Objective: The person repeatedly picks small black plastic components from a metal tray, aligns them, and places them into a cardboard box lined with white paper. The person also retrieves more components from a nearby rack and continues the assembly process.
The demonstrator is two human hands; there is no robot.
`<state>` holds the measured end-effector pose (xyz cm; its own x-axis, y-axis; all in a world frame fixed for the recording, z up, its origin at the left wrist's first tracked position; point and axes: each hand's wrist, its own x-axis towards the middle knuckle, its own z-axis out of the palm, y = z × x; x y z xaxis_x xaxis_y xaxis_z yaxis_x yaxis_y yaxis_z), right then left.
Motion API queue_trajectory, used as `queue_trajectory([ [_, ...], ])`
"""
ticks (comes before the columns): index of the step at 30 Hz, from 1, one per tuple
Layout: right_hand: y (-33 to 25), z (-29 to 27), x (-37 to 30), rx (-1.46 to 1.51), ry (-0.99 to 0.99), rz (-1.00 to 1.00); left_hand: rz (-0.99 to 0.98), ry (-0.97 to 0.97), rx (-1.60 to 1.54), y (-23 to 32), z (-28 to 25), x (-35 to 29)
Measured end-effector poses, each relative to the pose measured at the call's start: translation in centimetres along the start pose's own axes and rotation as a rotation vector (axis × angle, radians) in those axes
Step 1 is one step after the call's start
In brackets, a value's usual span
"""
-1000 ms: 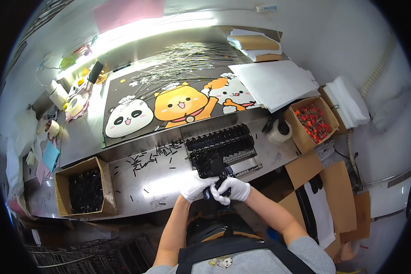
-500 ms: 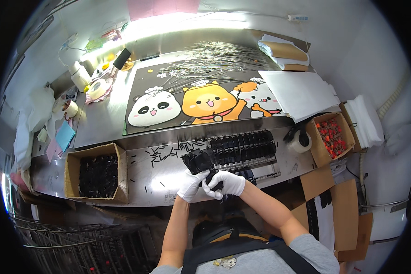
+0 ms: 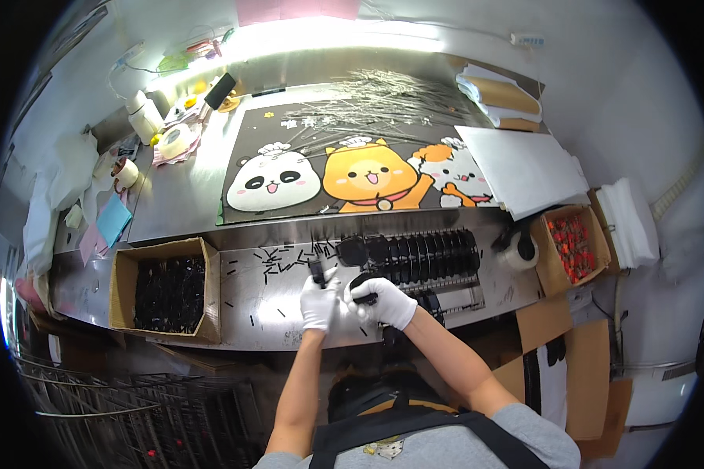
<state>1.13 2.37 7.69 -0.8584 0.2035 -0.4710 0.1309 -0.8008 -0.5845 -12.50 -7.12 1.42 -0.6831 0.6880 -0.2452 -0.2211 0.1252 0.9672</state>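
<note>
**Two white-gloved hands at work: left hand [image 3: 317, 306] and right hand [image 3: 389, 303] each grasping something black**

The left hand is pinching a short black piece [image 3: 317, 272] between thumb and fingers, with its end poking up above the glove. Just beside it, slightly apart, the right hand is curling its fingers around a black object [image 3: 364, 291]; the glove is hiding much of it, so its exact shape cannot be told. Both hands are hovering over the front part of the metal worktop [image 3: 254, 305].

Beyond and to the right of them, a row of glossy black parts [image 3: 434, 256] is sitting side by side along a metal frame [image 3: 463, 295]. Loose black strips [image 3: 278, 260] are lying scattered at its left. Farther left, a cardboard box [image 3: 213, 293] is holding a heap of black strips [image 3: 167, 293]. To the right, a white roll [image 3: 516, 259] is standing near a second carton [image 3: 551, 270], which is containing red and brown pieces [image 3: 572, 246].

Behind, thin metal rods [image 3: 391, 90] are spreading loosely over a mat printed with cartoon animals [image 3: 371, 176], while white sheets [image 3: 524, 172] are overlapping its right end.
</note>
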Motion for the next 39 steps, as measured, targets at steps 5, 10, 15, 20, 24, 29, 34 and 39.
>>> queue_trajectory([
  [5, -0.6, -1.6, 2.1, -1.038, 0.359, 0.02, -0.244, -0.233, -0.223, 0.2, 0.3, -0.9],
  [10, 2.0, -1.5, 1.1, -1.748, 0.514, -0.22, -0.166, -0.263, -0.192, -2.2, 2.1, -1.5],
  [15, 2.1, -0.9, -0.9, -1.808, 0.465, -0.005, -0.248, -0.183, -0.181, -3.3, 3.3, -2.5],
  [20, 2.1, -4.1, -8.5, -1.348, 0.461, -0.414, -0.319, -0.071, -0.552, -3.5, 0.6, -2.8],
  [24, 3.8, -11.8, -13.6, -1.041, 1.039, -0.045, -0.325, 0.005, -0.261, -5.0, -0.4, -3.2],
  [29, 8.5, -16.0, -9.7, 0.002, 0.601, 0.03, -0.401, -0.214, -0.496, -7.0, 0.4, -3.9],
  [34, 8.4, -13.4, -8.6, -1.714, 0.97, 0.201, -0.414, -0.204, -0.297, -8.7, -0.1, -4.2],
  [39, 6.8, -13.7, -9.8, -1.495, 0.847, 0.298, -0.298, -0.004, -0.181, -9.1, 0.0, -4.3],
])
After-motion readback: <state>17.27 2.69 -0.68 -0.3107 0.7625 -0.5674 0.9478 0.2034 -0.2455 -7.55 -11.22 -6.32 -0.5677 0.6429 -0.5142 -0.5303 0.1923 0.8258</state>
